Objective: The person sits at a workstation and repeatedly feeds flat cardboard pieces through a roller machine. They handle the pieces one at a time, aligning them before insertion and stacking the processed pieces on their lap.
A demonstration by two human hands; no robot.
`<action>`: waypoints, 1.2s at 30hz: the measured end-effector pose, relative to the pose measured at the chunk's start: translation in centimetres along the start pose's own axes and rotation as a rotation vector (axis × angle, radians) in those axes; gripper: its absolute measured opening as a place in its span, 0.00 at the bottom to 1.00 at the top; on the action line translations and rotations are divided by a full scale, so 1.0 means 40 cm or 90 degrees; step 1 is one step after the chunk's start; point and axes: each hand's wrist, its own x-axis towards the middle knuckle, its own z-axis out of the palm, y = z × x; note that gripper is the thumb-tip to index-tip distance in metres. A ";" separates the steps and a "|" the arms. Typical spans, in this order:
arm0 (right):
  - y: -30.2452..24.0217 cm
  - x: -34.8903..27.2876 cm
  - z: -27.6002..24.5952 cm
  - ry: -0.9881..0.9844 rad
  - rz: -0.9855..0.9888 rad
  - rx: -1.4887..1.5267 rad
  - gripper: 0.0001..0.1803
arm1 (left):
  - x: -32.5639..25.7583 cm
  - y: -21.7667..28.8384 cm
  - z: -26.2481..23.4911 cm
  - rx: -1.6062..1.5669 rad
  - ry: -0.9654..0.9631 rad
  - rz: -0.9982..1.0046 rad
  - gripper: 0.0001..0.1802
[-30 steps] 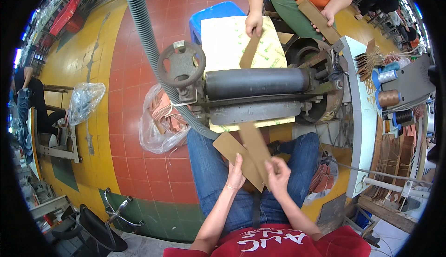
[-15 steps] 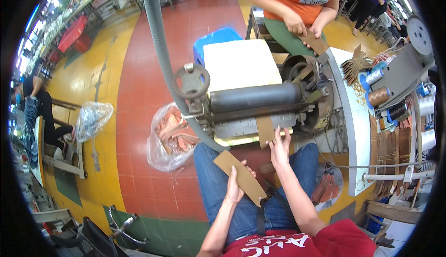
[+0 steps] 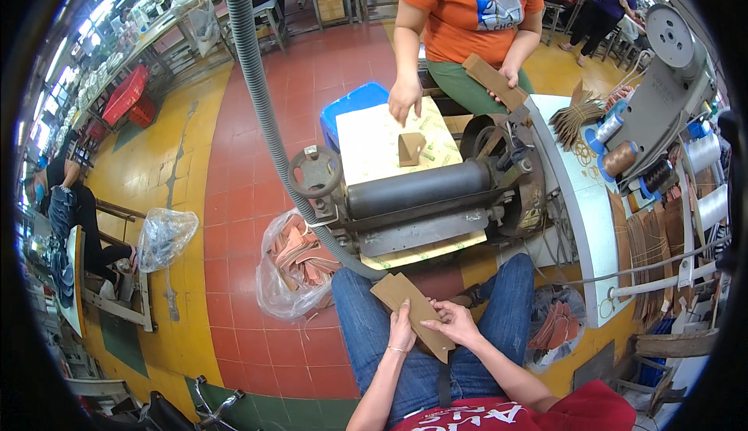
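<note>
Now both hands, left hand (image 3: 403,330) and right hand (image 3: 452,323), pinch the card (image 3: 413,306) below the roller (image 3: 417,188), not yet fed in.

Two clear plastic bags (image 3: 300,267) on floor left of machine — one holds pink-brown pieces. Blue-white badge (image 3: 499,12) on orange shirt.

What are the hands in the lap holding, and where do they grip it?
A stack of brown cardboard pieces. The left hand grips its left long edge; the right hand pinches the lower right end.
</note>
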 end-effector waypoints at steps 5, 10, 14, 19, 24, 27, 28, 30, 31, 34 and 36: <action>-0.001 -0.009 0.040 0.093 -0.078 0.008 0.21 | -0.005 0.017 0.001 0.031 0.021 0.035 0.23; -0.007 -0.011 0.046 0.261 -0.217 -0.061 0.11 | -0.010 0.023 0.017 -0.034 0.035 0.047 0.24; -0.022 0.002 -0.001 0.259 -0.188 0.042 0.08 | -0.009 0.024 0.014 -0.060 0.006 0.052 0.27; -0.039 0.074 -0.090 0.199 -0.191 0.183 0.05 | -0.004 0.025 0.005 -0.071 -0.023 0.016 0.30; -0.042 0.129 -0.132 0.107 0.049 0.474 0.15 | -0.002 0.026 0.008 -0.080 -0.026 0.015 0.29; -0.024 0.080 -0.130 -0.072 0.208 0.702 0.19 | -0.002 0.029 0.006 -0.094 -0.020 0.016 0.29; -0.014 0.050 -0.129 -0.171 0.248 0.762 0.20 | -0.001 0.029 0.005 -0.094 -0.019 0.012 0.29; 0.006 0.002 -0.105 -0.114 0.255 0.685 0.16 | 0.000 0.026 0.005 -0.095 -0.019 0.009 0.29; 0.008 0.001 -0.101 -0.039 0.244 0.643 0.14 | -0.001 0.026 0.004 -0.093 -0.021 0.008 0.29; -0.017 0.056 -0.110 0.087 0.123 0.430 0.11 | -0.001 0.025 0.009 -0.080 -0.031 -0.002 0.29; -0.060 0.132 -0.139 0.077 0.043 0.362 0.12 | -0.001 0.029 0.012 -0.093 -0.051 -0.008 0.29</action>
